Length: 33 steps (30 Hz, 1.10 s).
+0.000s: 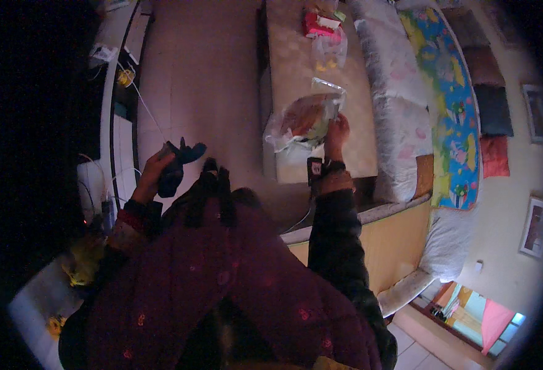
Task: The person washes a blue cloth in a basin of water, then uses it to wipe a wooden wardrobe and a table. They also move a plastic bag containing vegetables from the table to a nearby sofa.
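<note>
On the left, my left hand (153, 169) grips a dark cloth item (172, 173), perhaps a glove, that hangs below my fingers. A thin white cord (146, 107) runs behind it. My right hand (338, 134) reaches over the table (357, 152) and its fingers are at the near right side of a clear plastic bag (276, 136) with reddish-brown and green contents. Whether those fingers pinch the plastic cannot be made out. A dark band with a square piece is around my right wrist.
A red box (315, 25) and another clear bag (331, 48) lie at the table's far end. Right of the table stands a sofa with a white cover (401, 83) and a blue patterned cloth (458, 108). A white-topped cabinet (122, 157) with cords runs along the left.
</note>
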Each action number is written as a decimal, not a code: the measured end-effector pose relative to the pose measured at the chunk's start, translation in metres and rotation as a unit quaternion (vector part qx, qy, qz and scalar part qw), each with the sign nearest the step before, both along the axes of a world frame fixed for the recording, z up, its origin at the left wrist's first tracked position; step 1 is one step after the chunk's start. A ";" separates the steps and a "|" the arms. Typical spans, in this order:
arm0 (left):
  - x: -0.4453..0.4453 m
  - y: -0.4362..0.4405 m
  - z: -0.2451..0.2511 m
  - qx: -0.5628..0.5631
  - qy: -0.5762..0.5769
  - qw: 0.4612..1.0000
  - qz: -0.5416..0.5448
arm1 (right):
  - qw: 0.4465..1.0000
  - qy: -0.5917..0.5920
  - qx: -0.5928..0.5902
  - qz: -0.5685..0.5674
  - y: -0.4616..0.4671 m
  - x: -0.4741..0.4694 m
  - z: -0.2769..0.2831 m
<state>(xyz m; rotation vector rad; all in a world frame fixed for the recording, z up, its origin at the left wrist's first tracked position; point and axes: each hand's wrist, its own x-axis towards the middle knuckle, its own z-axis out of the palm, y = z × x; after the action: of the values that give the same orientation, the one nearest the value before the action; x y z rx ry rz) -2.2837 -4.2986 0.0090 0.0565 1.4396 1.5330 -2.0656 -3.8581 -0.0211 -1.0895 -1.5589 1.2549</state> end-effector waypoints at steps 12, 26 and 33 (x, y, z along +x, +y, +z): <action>-0.051 0.106 0.015 -0.114 -0.043 0.989 0.082 | 0.960 -0.234 0.151 0.008 0.162 -0.149 -0.020; -0.075 0.180 -0.008 -0.185 -0.082 0.978 -0.039 | 0.681 -0.626 0.224 0.308 0.252 -0.170 -0.090; -0.086 0.208 -0.018 -0.185 -0.094 0.976 -0.059 | 0.950 -0.175 0.240 0.091 0.260 -0.072 -0.111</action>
<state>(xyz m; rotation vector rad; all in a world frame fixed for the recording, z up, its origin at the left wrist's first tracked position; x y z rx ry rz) -2.3695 -4.0909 -0.0090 -0.2180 1.5177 1.1225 -2.1371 -3.5976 -0.1325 -0.8906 -2.1366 0.7485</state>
